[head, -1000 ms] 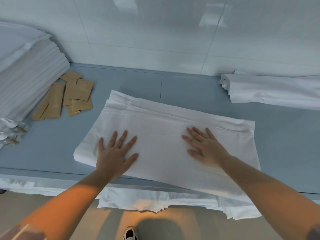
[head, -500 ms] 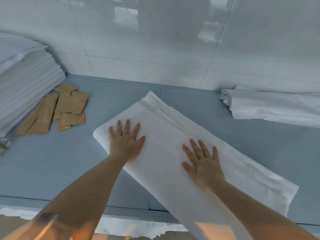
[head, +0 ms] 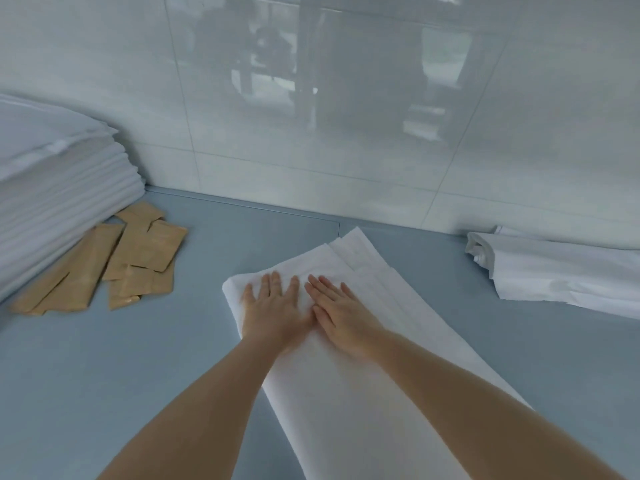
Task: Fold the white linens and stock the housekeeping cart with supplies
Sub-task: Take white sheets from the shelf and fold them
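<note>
Head cam: both hands, left (head: 273, 308) and right (head: 341, 311), flat and open, side by side on the folded linen (head: 360, 393), packets (head: 131, 258) off to its left.

Blue-grey table (head: 138, 358): linens (head: 346, 393), brown packets (head: 138, 258).

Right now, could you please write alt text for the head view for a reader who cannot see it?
A person's left hand and right hand press flat, side by side, on a folded white linen lying on a blue-grey table. A stack of folded linens and tan packets lie left; another white linen lies right.
</note>
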The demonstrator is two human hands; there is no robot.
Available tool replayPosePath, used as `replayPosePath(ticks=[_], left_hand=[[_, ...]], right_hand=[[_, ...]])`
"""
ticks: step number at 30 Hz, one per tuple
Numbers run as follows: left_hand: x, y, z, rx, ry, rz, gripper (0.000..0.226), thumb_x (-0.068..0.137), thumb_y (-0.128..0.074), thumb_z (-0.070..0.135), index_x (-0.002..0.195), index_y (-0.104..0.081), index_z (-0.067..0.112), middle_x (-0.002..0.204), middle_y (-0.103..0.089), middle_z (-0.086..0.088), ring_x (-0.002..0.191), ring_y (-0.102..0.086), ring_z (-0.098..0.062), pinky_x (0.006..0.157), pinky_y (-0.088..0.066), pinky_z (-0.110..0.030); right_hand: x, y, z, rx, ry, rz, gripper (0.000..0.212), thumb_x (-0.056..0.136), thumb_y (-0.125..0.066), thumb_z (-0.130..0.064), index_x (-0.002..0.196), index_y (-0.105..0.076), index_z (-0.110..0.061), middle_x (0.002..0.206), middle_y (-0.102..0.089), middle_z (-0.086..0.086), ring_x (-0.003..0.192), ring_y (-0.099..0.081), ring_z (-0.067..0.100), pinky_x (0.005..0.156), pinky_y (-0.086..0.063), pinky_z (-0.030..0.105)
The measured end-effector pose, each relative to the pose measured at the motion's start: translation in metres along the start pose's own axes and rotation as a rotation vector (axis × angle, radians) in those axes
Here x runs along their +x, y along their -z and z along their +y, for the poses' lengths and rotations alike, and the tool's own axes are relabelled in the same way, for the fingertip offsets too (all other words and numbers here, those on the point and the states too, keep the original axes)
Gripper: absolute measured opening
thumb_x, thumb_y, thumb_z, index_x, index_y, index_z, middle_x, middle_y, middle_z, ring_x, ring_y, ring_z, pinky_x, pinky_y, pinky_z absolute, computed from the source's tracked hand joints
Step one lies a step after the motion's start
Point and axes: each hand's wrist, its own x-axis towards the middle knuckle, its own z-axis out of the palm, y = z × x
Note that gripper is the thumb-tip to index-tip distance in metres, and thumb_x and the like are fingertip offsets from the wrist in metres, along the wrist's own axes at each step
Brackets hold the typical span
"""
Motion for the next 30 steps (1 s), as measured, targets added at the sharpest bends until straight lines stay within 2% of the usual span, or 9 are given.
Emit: replayPosePath(ticks=[3, 8, 9, 12, 14, 20, 24, 27, 30], left_hand=[[0.003, 0.0, -0.001, -0.032, -0.017, 0.025, 0.079, 0.084, -0.008, 0.07, 0.152, -0.004, 0.031, 0.161, 0.0, -0.006, 0.148, 0.002, -0.02, 0.116, 0.007, -0.047], [-0.012, -0.004, 0.009, -0.006, 0.098, 0.119, 0.066, 0.092, -0.005, 0.056, 0.152, -0.006, 0.03, 0.16, -0.008, -0.009, 0.147, 0.001, -0.028, 0.112, 0.01, -0.057], [-0.015, -0.004, 0.012, -0.002, 0.132, 0.122, 0.065, 0.091, -0.004, 0.056, 0.152, -0.006, 0.031, 0.16, -0.008, -0.01, 0.147, 0.001, -0.03, 0.109, 0.011, -0.061], [-0.018, -0.006, 0.017, 0.007, 0.168, 0.095, 0.065, 0.089, -0.003, 0.057, 0.151, -0.005, 0.035, 0.16, -0.008, -0.009, 0.146, 0.002, -0.03, 0.101, 0.004, -0.07], [-0.015, -0.007, 0.013, 0.014, 0.151, 0.095, 0.066, 0.088, -0.002, 0.06, 0.15, -0.004, 0.037, 0.16, -0.007, -0.007, 0.147, 0.003, -0.029, 0.099, -0.002, -0.07], [-0.004, -0.008, 0.004, -0.017, 0.076, 0.082, 0.076, 0.078, 0.002, 0.07, 0.149, -0.003, 0.042, 0.161, -0.004, -0.003, 0.147, 0.004, -0.024, 0.102, -0.005, -0.068], [0.012, 0.0, 0.002, -0.018, -0.031, 0.076, 0.067, 0.085, -0.012, 0.068, 0.147, -0.013, 0.045, 0.16, -0.012, 0.001, 0.147, -0.006, -0.018, 0.104, -0.006, -0.066], [0.024, 0.004, 0.002, -0.125, -0.145, 0.169, 0.045, 0.096, -0.029, 0.052, 0.138, -0.042, 0.044, 0.151, -0.035, 0.009, 0.143, -0.023, -0.011, 0.108, -0.006, -0.06], [0.036, 0.012, 0.012, -0.151, -0.195, 0.265, 0.034, 0.101, -0.033, 0.034, 0.118, -0.062, 0.027, 0.129, -0.058, 0.006, 0.134, -0.04, -0.015, 0.113, -0.011, -0.05]], right_hand=[[0.013, 0.001, 0.036, -0.128, -0.06, -0.042, 0.05, 0.104, -0.014, -0.041, 0.153, -0.007, -0.033, 0.159, -0.001, -0.017, 0.146, 0.003, 0.002, 0.118, 0.008, 0.033], [0.023, 0.024, 0.082, -0.263, -0.546, -0.127, 0.054, 0.101, -0.006, -0.045, 0.153, 0.002, -0.031, 0.16, 0.004, -0.013, 0.148, 0.004, 0.012, 0.112, 0.011, 0.06], [0.03, 0.027, 0.079, -0.33, -0.561, -0.089, 0.054, 0.102, -0.007, -0.041, 0.153, 0.0, -0.027, 0.161, 0.002, -0.011, 0.148, 0.005, 0.013, 0.112, 0.011, 0.062], [0.051, 0.017, 0.044, -0.258, -0.22, 0.02, 0.051, 0.104, -0.016, -0.036, 0.153, -0.005, -0.03, 0.161, 0.001, -0.01, 0.148, 0.006, 0.012, 0.115, 0.007, 0.056], [0.057, 0.004, 0.026, -0.139, -0.033, -0.06, 0.049, 0.104, -0.018, -0.04, 0.152, -0.009, -0.037, 0.16, -0.002, -0.014, 0.147, 0.003, 0.008, 0.116, 0.007, 0.048], [0.026, 0.035, 0.083, -0.126, -0.593, -0.163, 0.053, 0.1, -0.009, -0.053, 0.151, 0.001, -0.042, 0.161, 0.003, -0.01, 0.148, -0.004, 0.018, 0.112, 0.0, 0.065], [-0.047, 0.034, 0.076, -0.163, -0.491, -0.031, 0.057, 0.09, -0.004, -0.069, 0.143, 0.012, -0.055, 0.16, 0.012, -0.014, 0.148, 0.005, 0.017, 0.114, 0.003, 0.062], [-0.093, 0.014, 0.04, -0.151, -0.249, -0.035, 0.059, 0.078, 0.012, -0.077, 0.134, 0.024, -0.062, 0.153, 0.023, -0.025, 0.143, 0.025, 0.01, 0.111, 0.015, 0.06], [-0.105, -0.015, 0.013, -0.172, -0.243, -0.06, 0.061, 0.077, 0.016, -0.077, 0.136, 0.022, -0.06, 0.151, 0.025, -0.025, 0.141, 0.027, 0.01, 0.11, 0.016, 0.062]])
